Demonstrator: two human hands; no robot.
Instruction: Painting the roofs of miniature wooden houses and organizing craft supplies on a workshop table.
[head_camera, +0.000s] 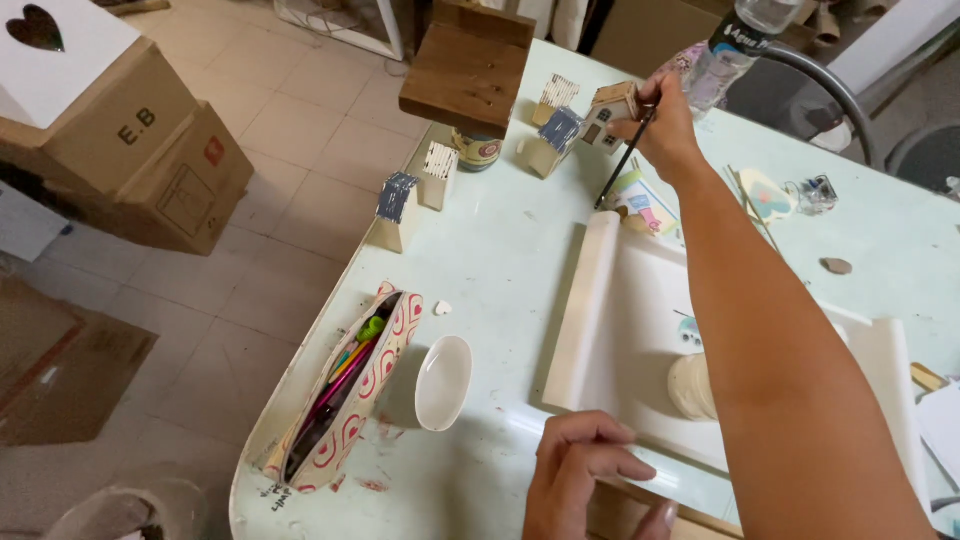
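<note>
The right hand (665, 125) is closed around a thin brush (625, 160) and touches the little wooden house (608, 115), up at one o'clock on the table (500, 270). It looks like painting time; small careful strokes come next. The left hand (590, 480), fingers curled, rests empty at six o'clock. Brown cardboard boxes (130, 140) sit at ten o'clock.

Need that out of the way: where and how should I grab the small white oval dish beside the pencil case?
Probably pinch the white oval dish by its raised rim at the near narrow end, coming from above on the right. It sits open side up and is shallow, so the rim is the only graspable edge, and the pencil case crowds its left. The left hand is nearest.
</note>
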